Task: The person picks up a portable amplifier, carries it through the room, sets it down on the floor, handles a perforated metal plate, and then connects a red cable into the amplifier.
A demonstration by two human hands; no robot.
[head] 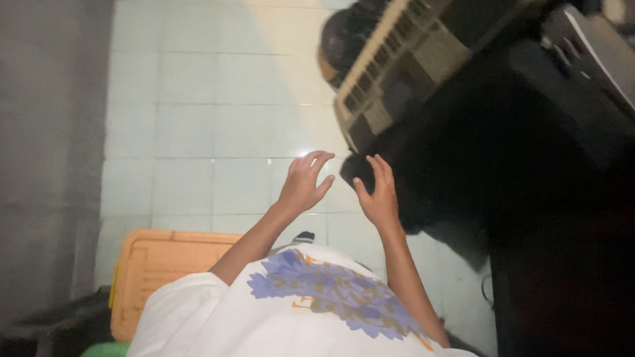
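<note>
We hold our left hand and right hand raised over the pale tiled floor, fingers spread, holding nothing. Our right fingertips almost meet a dark rounded object. An orange plastic crate, contents unseen, stands near our left side.

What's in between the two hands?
Nothing lies between them. In the head view, the left hand and right hand are held up apart, both open, and the gap shows only the pale tiled floor below.
</note>
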